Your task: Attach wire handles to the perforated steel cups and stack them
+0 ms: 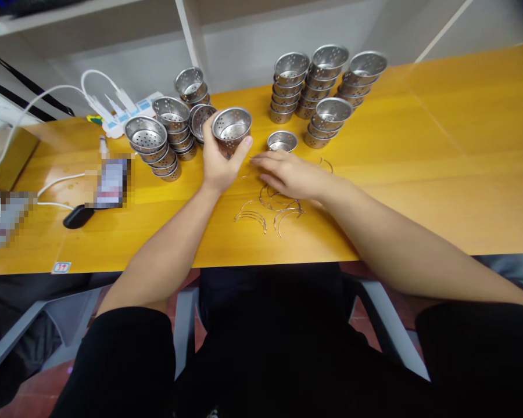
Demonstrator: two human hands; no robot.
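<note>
My left hand [218,165] grips a perforated metal cup [232,136] between thumb and fingers, holding it above the table with its opening tilted toward me. My right hand [291,174] reaches across just to its right, palm down, fingers stretched out and the thumb a little apart; nothing shows in it. Right behind those fingers sits a single metal cup [282,141], its lower part partly hidden. Several thin curved metal wires [250,217] lie loose below and around my right hand. Another cup [197,122] rests tilted behind my left hand.
Stacks of perforated cups stand at left [159,154] and at back right [285,96]. A white power strip [122,119] with cables, a blurred phone [111,183] and a black oval object [78,216] are on the left. A shelf panel [244,52] rises behind the yellow table [418,197].
</note>
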